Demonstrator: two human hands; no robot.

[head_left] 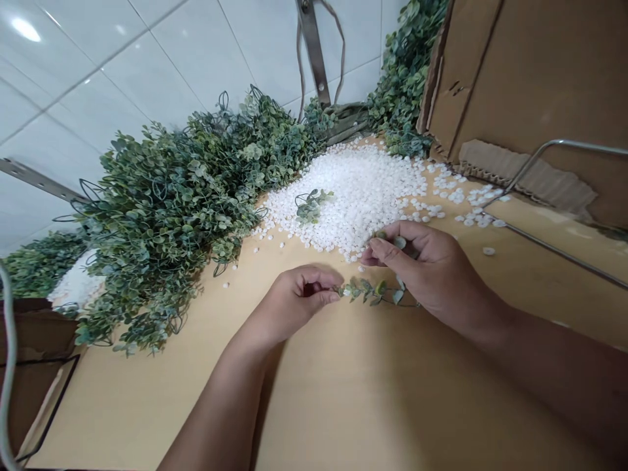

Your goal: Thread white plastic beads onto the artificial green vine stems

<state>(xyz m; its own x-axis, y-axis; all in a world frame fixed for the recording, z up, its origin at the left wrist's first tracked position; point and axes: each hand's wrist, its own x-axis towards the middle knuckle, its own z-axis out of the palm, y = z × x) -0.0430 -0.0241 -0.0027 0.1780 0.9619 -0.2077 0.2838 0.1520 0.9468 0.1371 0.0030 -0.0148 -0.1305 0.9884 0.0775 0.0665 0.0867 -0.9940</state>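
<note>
Between thumb and fingers, my left hand (301,297) pinches one end of a small artificial leaf sprig (367,290) with green-yellow leaves. The sprig extends right, toward and below my right hand (417,258). That hand is closed in a pinch at the edge of a heap of small white plastic discs (363,190). A few leaves show at its fingers, but whether they belong to the same sprig is hard to tell. On the heap lies another loose leaf sprig (311,206).
A big pile of artificial greenery (181,203) runs along the white tiled wall (122,65). At right stands a cardboard box (549,85) with a bent metal rod (564,252) before it. Another box (36,360) is at lower left. Scattered discs lie on the tan tabletop (161,399).
</note>
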